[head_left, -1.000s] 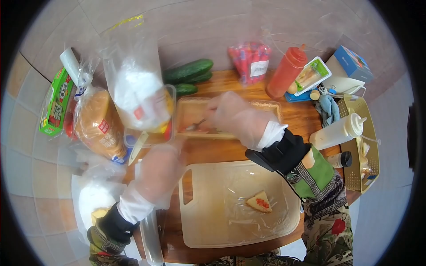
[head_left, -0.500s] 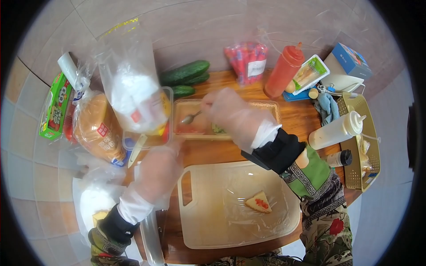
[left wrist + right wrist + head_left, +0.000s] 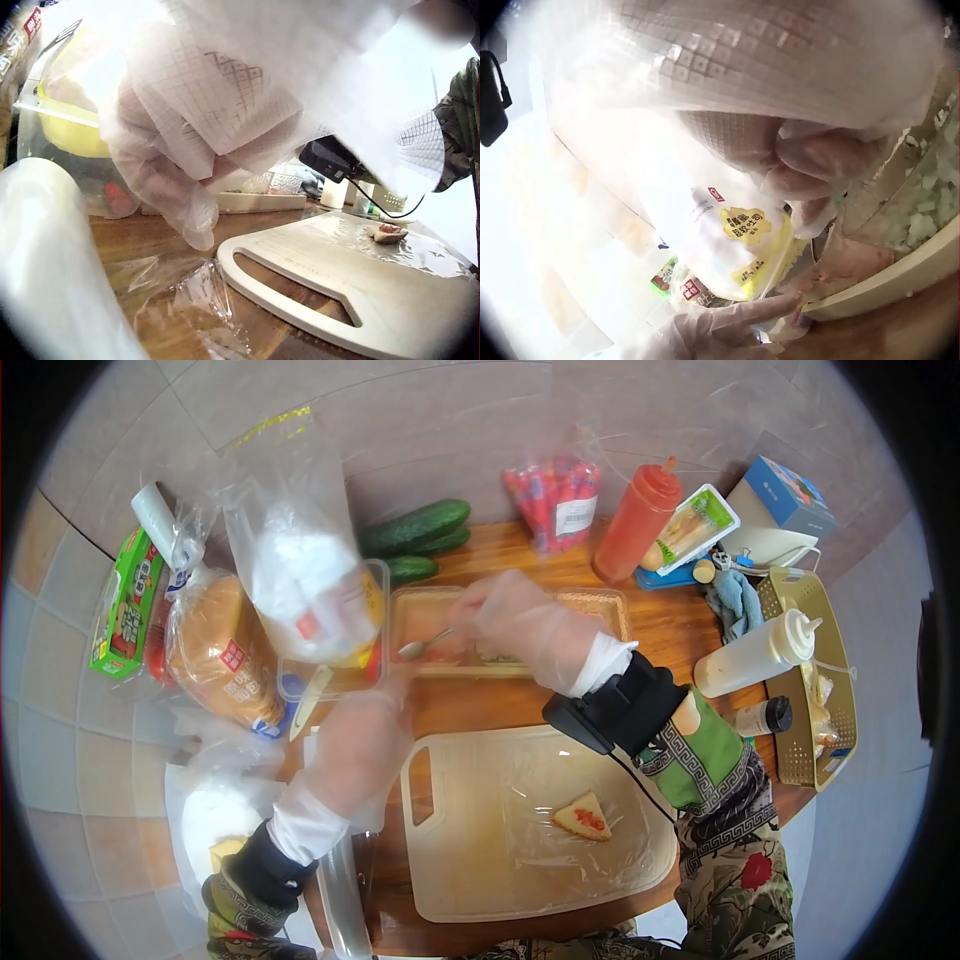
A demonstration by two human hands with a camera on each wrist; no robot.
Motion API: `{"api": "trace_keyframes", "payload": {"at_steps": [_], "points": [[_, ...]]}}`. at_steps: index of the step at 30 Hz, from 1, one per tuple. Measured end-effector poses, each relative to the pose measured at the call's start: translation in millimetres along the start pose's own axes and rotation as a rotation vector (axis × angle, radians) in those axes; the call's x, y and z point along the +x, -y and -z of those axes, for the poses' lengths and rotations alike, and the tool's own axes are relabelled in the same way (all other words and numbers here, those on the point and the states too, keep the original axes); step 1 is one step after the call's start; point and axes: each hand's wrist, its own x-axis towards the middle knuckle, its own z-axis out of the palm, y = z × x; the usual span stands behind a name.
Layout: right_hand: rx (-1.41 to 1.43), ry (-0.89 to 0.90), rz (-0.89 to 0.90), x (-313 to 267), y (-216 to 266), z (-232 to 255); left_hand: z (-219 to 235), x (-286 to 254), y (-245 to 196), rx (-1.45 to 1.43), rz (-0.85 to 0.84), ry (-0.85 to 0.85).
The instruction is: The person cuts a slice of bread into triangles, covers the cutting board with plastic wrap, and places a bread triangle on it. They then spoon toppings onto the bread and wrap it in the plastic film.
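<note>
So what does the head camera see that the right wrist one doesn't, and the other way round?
Only the head view shows the cucumbers, red squeeze bottle and cutting board. Only the right wrist view shows the writing on the yellow label and the tiny squares on the right glove. Both show the white bag, the left hand and the right hand.

The spoon is silver-grey, the tray tan, the diced filling pale green. Whitish see-through gloves carry a grid of small squares. The cutting board is cream; the bread triangle is pale with a brown crust and red topping. The right sleeve mixes green with a black-and-grey key-pattern band. Brown wood grain marks the counter. Cucumbers are dark green, one squeeze bottle red, the perforated basket gold.
</note>
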Motion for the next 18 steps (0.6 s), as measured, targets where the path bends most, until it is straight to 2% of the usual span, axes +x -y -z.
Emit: {"api": "trace_keyframes", "payload": {"at_steps": [1, 2, 4, 8, 10, 11, 13, 17, 18], "points": [[0.224, 0.025, -0.187, -2, 5, 2, -1, 0, 1, 0.013, -0.007, -0.001], [0.224, 0.024, -0.187, -2, -3, 0, -2, 0, 2, 0.026, -0.014, -0.002], [0.184, -0.023, 0.097, 2, -29, -8, -2, 0, 3, 0.033, -0.012, 0.004], [0.282, -0.028, 0.157, 2, -36, -9, -3, 0, 3, 0.053, -0.021, 0.01], [0.005, -0.045, 0.141, -3, -28, -2, -7, -1, 8, 0.045, -0.043, -0.008], [0.005, -0.046, 0.14, -5, -22, 1, -8, -1, 9, 0.036, -0.064, -0.027], [0.368, -0.06, -0.122, -8, -12, 4, -6, -1, 7, 0.045, -0.057, -0.019], [0.381, -0.113, -0.182, -8, -7, 1, -5, 0, 4, 0.05, -0.033, -0.009], [0.266, -0.135, -0.154, -7, -6, 1, -5, 0, 4, 0.051, -0.033, -0.008]]}}
